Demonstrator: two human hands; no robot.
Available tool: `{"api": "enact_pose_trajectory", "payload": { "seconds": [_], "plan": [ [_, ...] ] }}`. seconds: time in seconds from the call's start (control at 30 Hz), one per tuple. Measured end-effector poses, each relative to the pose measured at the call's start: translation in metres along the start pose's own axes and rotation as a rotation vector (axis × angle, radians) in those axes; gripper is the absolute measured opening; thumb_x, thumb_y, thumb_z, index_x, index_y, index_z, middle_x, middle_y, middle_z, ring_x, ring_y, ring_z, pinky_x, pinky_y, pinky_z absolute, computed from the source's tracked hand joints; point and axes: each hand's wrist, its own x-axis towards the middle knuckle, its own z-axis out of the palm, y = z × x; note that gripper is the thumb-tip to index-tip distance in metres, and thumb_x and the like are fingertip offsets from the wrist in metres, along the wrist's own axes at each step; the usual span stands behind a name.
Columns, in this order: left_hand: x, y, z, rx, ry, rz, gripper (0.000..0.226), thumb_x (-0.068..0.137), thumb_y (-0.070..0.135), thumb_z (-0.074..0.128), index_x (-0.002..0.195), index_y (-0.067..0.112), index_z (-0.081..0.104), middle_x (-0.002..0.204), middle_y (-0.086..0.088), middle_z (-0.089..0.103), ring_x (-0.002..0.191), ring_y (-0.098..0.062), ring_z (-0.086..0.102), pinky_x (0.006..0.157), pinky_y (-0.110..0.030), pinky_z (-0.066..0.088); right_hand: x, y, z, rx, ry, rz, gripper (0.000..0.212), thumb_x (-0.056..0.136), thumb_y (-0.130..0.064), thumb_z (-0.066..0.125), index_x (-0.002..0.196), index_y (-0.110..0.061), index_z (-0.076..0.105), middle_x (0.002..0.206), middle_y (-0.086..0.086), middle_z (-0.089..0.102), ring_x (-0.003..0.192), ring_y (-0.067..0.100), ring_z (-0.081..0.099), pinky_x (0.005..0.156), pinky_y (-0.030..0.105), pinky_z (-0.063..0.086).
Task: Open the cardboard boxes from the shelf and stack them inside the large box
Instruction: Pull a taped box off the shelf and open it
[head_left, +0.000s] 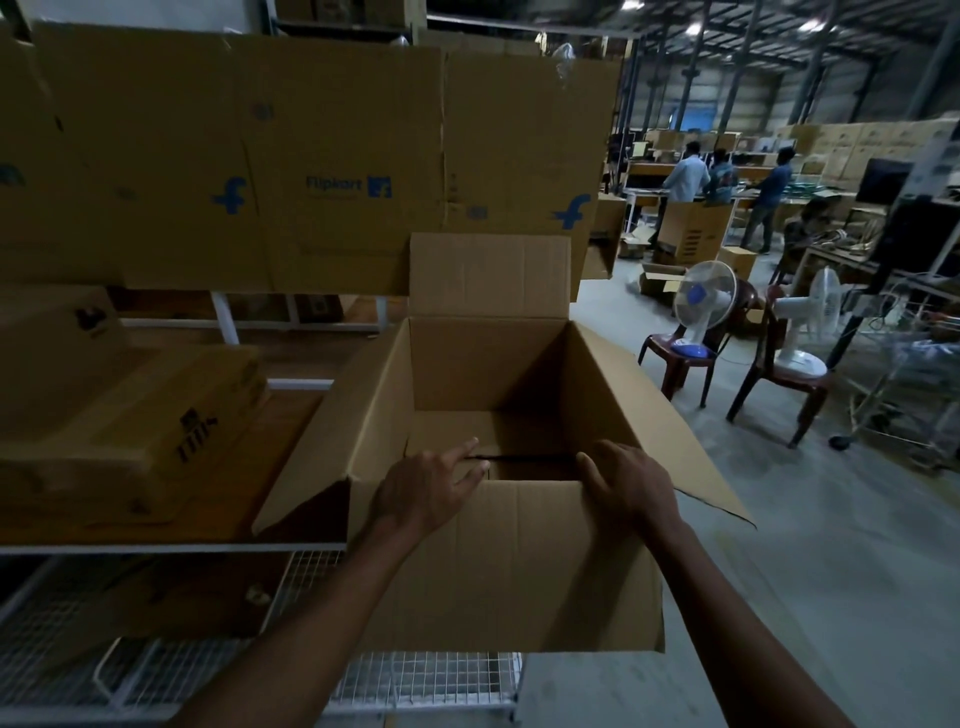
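Observation:
An open brown cardboard box (519, 566) fills the middle of the head view, all its top flaps spread outward and its inside showing only bare cardboard. My left hand (428, 491) rests on the near rim at the left, fingers reaching over the edge into the box. My right hand (631, 486) grips the same near rim at the right, fingers curled over it. A bundle of flattened cardboard boxes (135, 441) lies on the shelf (171, 546) to the left. Large flat Flipkart cartons (311, 171) stand upright behind.
White wire mesh shelving (415, 680) lies below the box. To the right are two chairs carrying table fans (698, 312), a concrete floor (810, 571), and several people at benches (727, 182) far back among stacked cartons.

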Motion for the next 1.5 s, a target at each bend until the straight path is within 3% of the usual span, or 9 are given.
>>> {"api": "enact_pose_trajectory", "payload": {
  "seconds": [0.1,0.33,0.53,0.7,0.9,0.97,1.1,1.23,1.5],
  "plan": [
    [0.004,0.000,0.004,-0.004,-0.005,-0.005,0.056,0.092,0.075,0.041,0.140,0.050,0.055,0.098,-0.010,0.078,0.091,-0.031,0.074,0.072,-0.038,0.057,0.005,0.002,0.002,0.003,0.017,-0.021,0.061,0.098,-0.062,0.040,0.136,-0.019,0.060,0.124,0.008,0.069,0.109,0.021,0.064,0.081,0.031,0.049],
    [0.014,0.000,0.007,-0.020,-0.024,-0.010,0.058,0.093,0.075,0.040,0.141,0.048,0.055,0.100,-0.007,0.078,0.092,-0.027,0.074,0.073,-0.036,0.057,0.017,0.009,0.007,-0.014,0.016,-0.022,0.048,0.103,-0.052,0.047,0.133,-0.017,0.061,0.123,0.009,0.068,0.110,0.020,0.062,0.079,0.028,0.041],
    [0.019,-0.003,0.012,-0.042,-0.041,-0.047,0.068,0.087,0.082,0.030,0.141,0.048,0.055,0.093,-0.003,0.078,0.089,-0.024,0.074,0.072,-0.035,0.058,0.028,0.014,0.012,0.004,0.041,-0.048,0.045,0.102,-0.052,0.048,0.126,-0.016,0.064,0.116,0.008,0.069,0.098,0.014,0.059,0.076,0.027,0.042],
    [0.024,-0.003,0.011,0.002,-0.050,-0.070,0.061,0.091,0.078,0.039,0.142,0.048,0.054,0.102,-0.008,0.078,0.098,-0.029,0.073,0.077,-0.036,0.055,0.037,0.017,0.018,0.013,0.063,-0.069,0.045,0.102,-0.052,0.049,0.124,-0.016,0.065,0.112,0.007,0.070,0.091,0.010,0.055,0.074,0.026,0.043],
    [0.028,-0.002,0.014,0.008,-0.067,-0.094,0.059,0.093,0.077,0.040,0.140,0.046,0.057,0.106,-0.006,0.078,0.099,-0.027,0.073,0.079,-0.037,0.057,0.039,0.019,0.022,-0.043,0.045,-0.090,0.046,0.103,-0.054,0.040,0.128,-0.023,0.063,0.116,0.002,0.069,0.105,0.015,0.061,0.075,0.027,0.042],
    [0.029,-0.002,0.015,-0.001,-0.076,-0.100,0.059,0.093,0.077,0.039,0.138,0.045,0.059,0.106,-0.004,0.078,0.098,-0.025,0.073,0.079,-0.036,0.058,0.038,0.018,0.023,-0.042,0.049,-0.101,0.056,0.102,-0.061,0.031,0.125,-0.024,0.065,0.112,0.001,0.071,0.104,0.016,0.062,0.075,0.027,0.043],
    [0.032,0.000,0.017,-0.013,-0.092,-0.106,0.058,0.094,0.077,0.038,0.137,0.045,0.061,0.107,-0.002,0.078,0.098,-0.021,0.072,0.080,-0.034,0.056,0.039,0.014,0.027,-0.007,0.106,-0.145,0.100,0.090,-0.079,-0.004,0.118,-0.020,0.071,0.101,0.003,0.074,0.094,0.020,0.066,0.074,0.030,0.047],
    [0.031,0.002,0.018,-0.019,-0.101,-0.112,0.061,0.095,0.077,0.035,0.139,0.043,0.060,0.111,-0.001,0.077,0.100,-0.020,0.072,0.081,-0.034,0.056,0.040,0.018,0.029,-0.034,0.083,-0.153,0.107,0.087,-0.081,-0.010,0.127,-0.020,0.068,0.109,0.005,0.075,0.100,0.023,0.067,0.081,0.034,0.050],
    [0.010,-0.019,0.004,0.003,-0.019,-0.040,0.059,0.100,0.067,0.034,0.142,0.034,0.059,0.123,0.003,0.071,0.110,-0.019,0.065,0.089,-0.035,0.048,0.035,0.004,0.033,-0.053,0.119,-0.158,0.075,0.100,-0.066,0.014,0.135,-0.021,0.061,0.126,0.007,0.069,0.110,0.028,0.063,0.086,0.040,0.050]
  ]
}}
